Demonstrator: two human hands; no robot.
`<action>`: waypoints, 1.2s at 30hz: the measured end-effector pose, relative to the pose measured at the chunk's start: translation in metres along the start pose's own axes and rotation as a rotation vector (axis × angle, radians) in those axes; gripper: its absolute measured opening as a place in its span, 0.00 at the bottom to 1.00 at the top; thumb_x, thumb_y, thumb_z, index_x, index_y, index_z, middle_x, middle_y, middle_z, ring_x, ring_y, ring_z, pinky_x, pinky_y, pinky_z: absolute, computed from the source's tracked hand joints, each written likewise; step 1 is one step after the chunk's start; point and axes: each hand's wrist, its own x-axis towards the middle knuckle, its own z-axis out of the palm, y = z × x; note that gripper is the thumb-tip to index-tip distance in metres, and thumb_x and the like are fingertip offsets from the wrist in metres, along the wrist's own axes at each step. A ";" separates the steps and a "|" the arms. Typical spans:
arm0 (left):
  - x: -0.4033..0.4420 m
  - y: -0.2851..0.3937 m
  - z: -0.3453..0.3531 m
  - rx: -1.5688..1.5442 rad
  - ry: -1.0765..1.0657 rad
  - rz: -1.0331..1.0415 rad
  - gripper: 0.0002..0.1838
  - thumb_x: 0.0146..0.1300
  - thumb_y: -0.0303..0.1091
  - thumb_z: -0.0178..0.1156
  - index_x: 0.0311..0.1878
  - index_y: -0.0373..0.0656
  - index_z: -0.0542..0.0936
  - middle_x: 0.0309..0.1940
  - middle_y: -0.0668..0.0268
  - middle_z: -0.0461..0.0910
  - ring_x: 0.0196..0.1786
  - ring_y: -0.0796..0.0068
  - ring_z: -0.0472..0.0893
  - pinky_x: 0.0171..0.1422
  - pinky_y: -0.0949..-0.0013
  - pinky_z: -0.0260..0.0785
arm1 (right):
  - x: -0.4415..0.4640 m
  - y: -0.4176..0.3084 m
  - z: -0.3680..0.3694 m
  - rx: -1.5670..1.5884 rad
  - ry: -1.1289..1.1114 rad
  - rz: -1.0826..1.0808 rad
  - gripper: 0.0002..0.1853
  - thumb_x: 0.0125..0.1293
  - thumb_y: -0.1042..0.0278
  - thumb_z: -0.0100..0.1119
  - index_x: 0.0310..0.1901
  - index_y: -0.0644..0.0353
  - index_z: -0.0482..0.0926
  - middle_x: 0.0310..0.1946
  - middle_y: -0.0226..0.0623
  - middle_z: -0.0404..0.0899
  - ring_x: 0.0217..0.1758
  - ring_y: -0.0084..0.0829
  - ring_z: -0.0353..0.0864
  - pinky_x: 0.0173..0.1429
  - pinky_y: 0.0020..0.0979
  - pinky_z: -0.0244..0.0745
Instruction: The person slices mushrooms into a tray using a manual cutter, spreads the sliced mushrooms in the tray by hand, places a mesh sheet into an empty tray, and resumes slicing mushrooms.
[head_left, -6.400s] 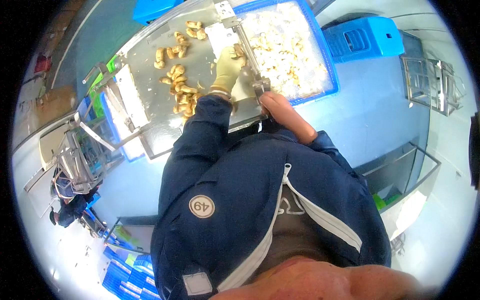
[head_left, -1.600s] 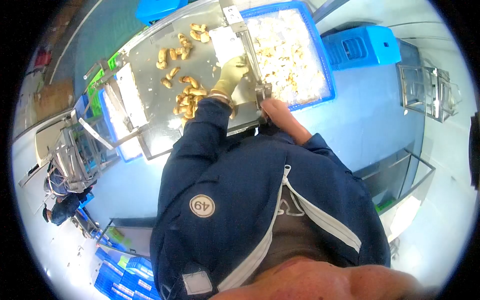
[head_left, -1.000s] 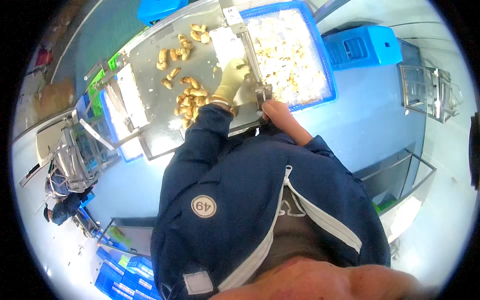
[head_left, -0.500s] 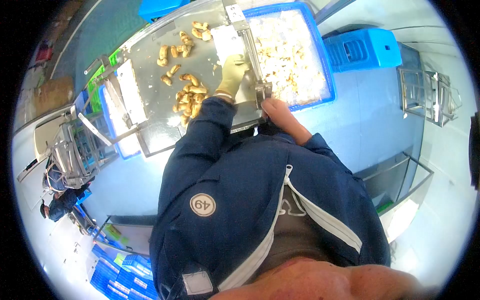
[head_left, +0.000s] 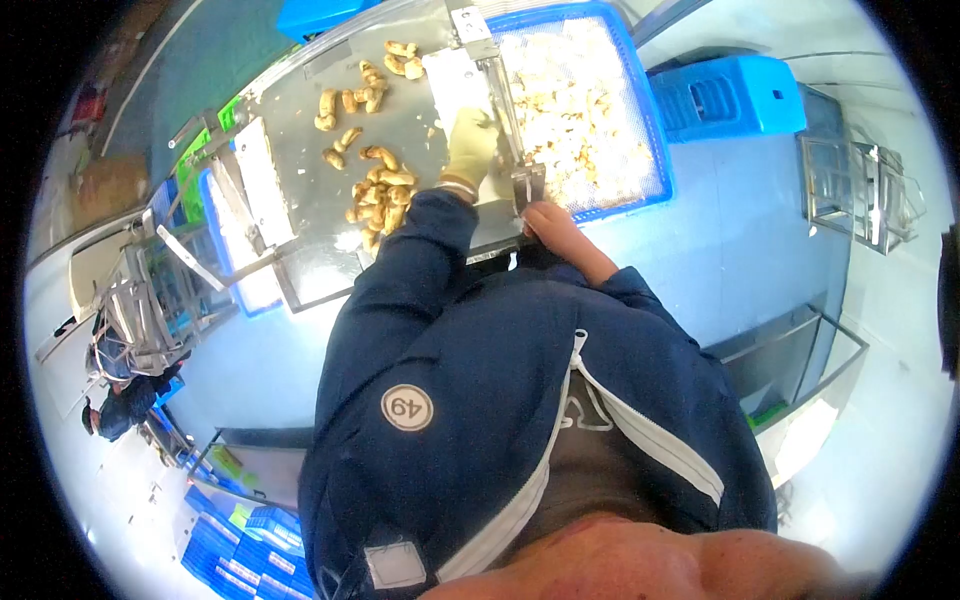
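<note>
My left hand (head_left: 472,138), in a pale yellow glove, is closed over the white cutting board (head_left: 455,82) beside a long metal slicer bar (head_left: 508,110); what its fingers hold is hidden. My bare right hand (head_left: 550,224) is wrapped round the near end of the slicer, at its metal fitting (head_left: 528,184). Left of the glove, a heap of brown and cream mushrooms (head_left: 378,200) lies on the steel table (head_left: 300,180), with smaller groups (head_left: 368,90) farther up. Pale sliced pieces (head_left: 580,110) spread over a mesh-lined blue tray (head_left: 664,150) to the right.
A blue plastic stool (head_left: 730,98) stands right of the tray. Another slicer (head_left: 235,190) is fixed at the table's left side. Metal racks (head_left: 865,195) stand at far right. At lower left are a person in dark clothes (head_left: 125,408) and stacked blue crates (head_left: 240,550).
Compared with the earliest frame, fewer mushrooms lie left of my gloved hand. That hand has shifted slightly along the board. My right hand remains at the slicer's near end.
</note>
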 end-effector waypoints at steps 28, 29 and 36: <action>0.021 -0.004 -0.119 0.632 0.226 0.148 0.15 0.54 0.39 0.61 0.38 0.37 0.77 0.34 0.46 0.81 0.41 0.46 0.81 0.45 0.53 0.72 | -0.001 0.002 -0.002 -0.032 0.046 -0.263 0.06 0.59 0.71 0.50 0.27 0.60 0.69 0.24 0.42 0.71 0.28 0.45 0.75 0.31 0.39 0.69; 0.021 -0.002 -0.097 0.630 0.255 0.140 0.16 0.54 0.41 0.62 0.38 0.38 0.77 0.34 0.47 0.81 0.41 0.46 0.81 0.45 0.54 0.72 | 0.000 0.000 -0.002 -0.038 0.033 -0.248 0.05 0.59 0.71 0.50 0.27 0.60 0.69 0.24 0.42 0.71 0.28 0.45 0.75 0.31 0.39 0.69; 0.001 -0.012 0.002 0.286 0.051 0.341 0.17 0.56 0.29 0.61 0.49 0.39 0.75 0.38 0.57 0.82 0.39 0.61 0.83 0.44 0.66 0.74 | -0.002 -0.002 -0.009 -0.082 0.028 -0.238 0.02 0.56 0.73 0.53 0.29 0.59 0.70 0.25 0.42 0.71 0.31 0.46 0.75 0.33 0.41 0.70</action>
